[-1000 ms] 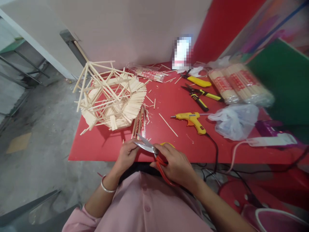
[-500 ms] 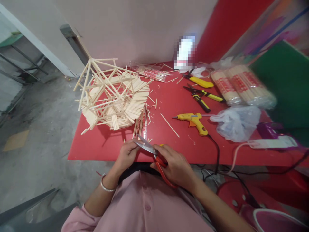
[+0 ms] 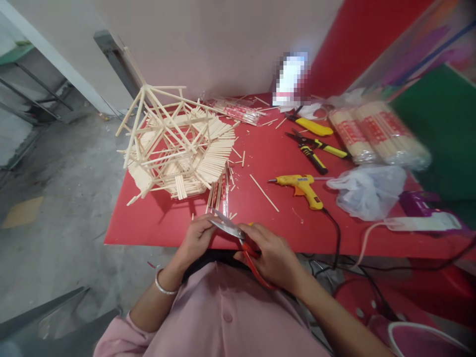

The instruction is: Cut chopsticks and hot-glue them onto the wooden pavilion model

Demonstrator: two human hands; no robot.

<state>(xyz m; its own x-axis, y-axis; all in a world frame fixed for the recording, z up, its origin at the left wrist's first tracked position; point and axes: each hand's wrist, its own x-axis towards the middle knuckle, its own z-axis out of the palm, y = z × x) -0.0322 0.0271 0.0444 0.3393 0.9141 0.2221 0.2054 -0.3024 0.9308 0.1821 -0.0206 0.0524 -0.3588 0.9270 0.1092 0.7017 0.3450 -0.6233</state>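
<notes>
Scissors with red handles (image 3: 256, 271) are gripped in my right hand (image 3: 277, 255), at the front edge of the table. Their metal blades point left and stand apart. My left hand (image 3: 198, 239) is closed in a pinch right beside the blade tips; what its fingers hold is too small to make out. A bit of yellow shows by my right fingertips. Beyond my left hand stands a frame model built of thin wooden sticks (image 3: 219, 153), with a pointed top and a fan-like slatted rim. Packaged sticks (image 3: 217, 193) lie between it and my hands.
On the red table (image 3: 148, 230) lie a yellow glue gun (image 3: 305, 186), black-and-yellow pliers (image 3: 314, 156), a yellow-handled tool (image 3: 314, 126), stick bundles (image 3: 383, 131), a plastic bag (image 3: 368, 191) and loose sticks. A power strip (image 3: 424, 221) and cables sit at right. A lit phone (image 3: 290, 79) leans at the back.
The view has turned slightly, so the things on the table appear a little further right. Both hands and the scissors keep nearly the same pose.
</notes>
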